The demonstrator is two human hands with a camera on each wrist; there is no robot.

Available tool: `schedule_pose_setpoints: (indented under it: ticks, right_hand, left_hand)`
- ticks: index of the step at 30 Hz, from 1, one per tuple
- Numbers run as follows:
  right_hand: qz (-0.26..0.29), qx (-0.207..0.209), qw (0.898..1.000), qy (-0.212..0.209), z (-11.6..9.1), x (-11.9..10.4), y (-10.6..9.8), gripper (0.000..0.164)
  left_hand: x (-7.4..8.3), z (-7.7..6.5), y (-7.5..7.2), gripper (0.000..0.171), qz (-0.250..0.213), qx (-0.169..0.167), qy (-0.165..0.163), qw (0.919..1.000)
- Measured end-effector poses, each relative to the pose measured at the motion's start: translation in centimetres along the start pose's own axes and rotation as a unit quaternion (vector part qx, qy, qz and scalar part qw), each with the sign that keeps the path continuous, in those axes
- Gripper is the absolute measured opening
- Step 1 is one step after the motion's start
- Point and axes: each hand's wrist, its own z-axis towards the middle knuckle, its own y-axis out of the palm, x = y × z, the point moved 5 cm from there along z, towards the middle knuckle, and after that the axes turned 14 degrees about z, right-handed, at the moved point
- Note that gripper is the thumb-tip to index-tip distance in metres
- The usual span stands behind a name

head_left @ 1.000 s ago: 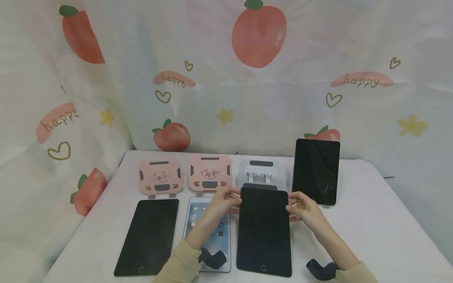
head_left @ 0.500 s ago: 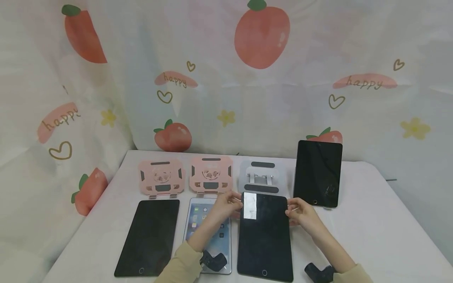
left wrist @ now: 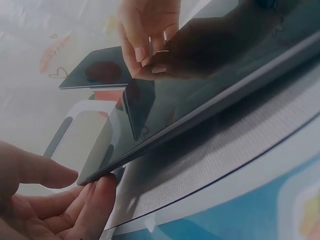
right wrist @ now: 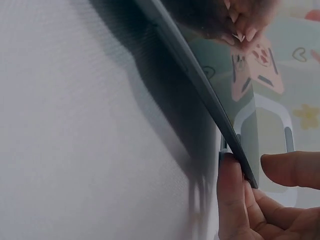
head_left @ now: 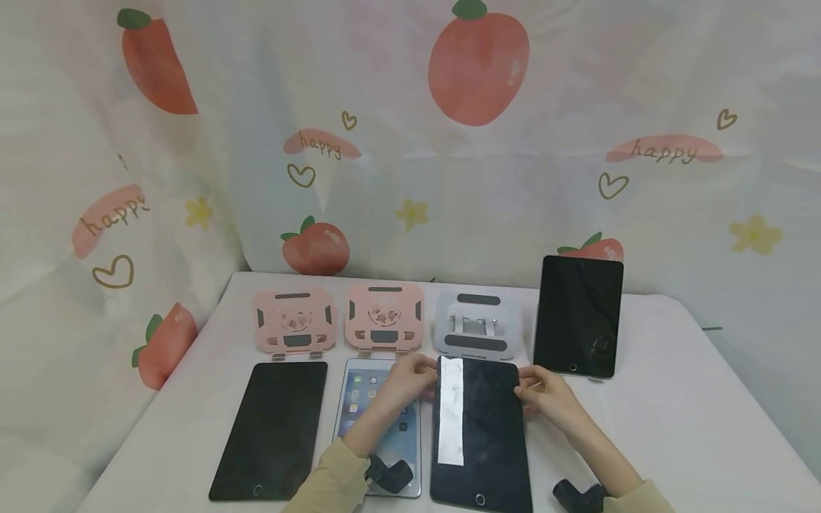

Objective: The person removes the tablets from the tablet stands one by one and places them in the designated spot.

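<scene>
- A white-covered table (head_left: pixel 680 434) is backed by a fruit-printed curtain (head_left: pixel 385 164).
- Nearest, a dark tablet (head_left: pixel 272 427) and a lit tablet (head_left: pixel 355 399) are laid flat, left of the held tablet (head_left: pixel 490 434).
- The held tablet is tilted, far edge raised; its far corners are pinched between thumb and fingers by the left hand (head_left: pixel 408 377) and right hand (head_left: pixel 550 397), probably for balance and an uncovered screen.
- Beyond, pink stands (head_left: pixel 385 303) and a pale-blue stand (head_left: pixel 513 328) are lined up.
- At right, an upright tablet (head_left: pixel 579 313) is apparently propped by a mostly hidden support.
</scene>
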Motion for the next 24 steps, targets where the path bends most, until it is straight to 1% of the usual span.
schedule_pose_setpoints:
  ticks: [4, 8, 11, 13, 17, 24]
  right_hand:
    - [-0.008, 0.002, 1.000, 0.002, 0.0, 0.3, 0.1, 0.041]
    - [-0.010, -0.005, 1.000, 0.005, 0.1, 0.5, 0.2, 0.042]
    - [-0.010, -0.011, 1.000, 0.008, 0.2, 0.6, 0.2, 0.043]
    - [-0.013, -0.014, 1.000, 0.011, 0.2, 0.7, 0.3, 0.044]
    - [-0.011, -0.017, 1.000, 0.017, 0.2, 0.7, 0.3, 0.046]
    - [-0.011, -0.016, 1.000, 0.021, 0.3, 1.0, 0.4, 0.046]
  left_hand:
    - [-0.2, 0.0, 0.0, 0.030, 0.007, -0.004, -0.001, 1.0000]
    - [-0.3, 0.0, 0.1, 0.035, -0.003, -0.009, 0.002, 1.0000]
    - [-0.3, 0.1, 0.1, 0.035, -0.006, -0.010, 0.005, 0.9999]
    - [-0.3, 0.1, 0.2, 0.034, 0.005, -0.009, 0.009, 0.9999]
    - [-0.2, 0.2, 0.3, 0.033, 0.046, 0.000, 0.024, 0.9986]
    - [0.8, 0.0, 0.5, 0.039, 0.110, -0.001, 0.052, 0.9926]
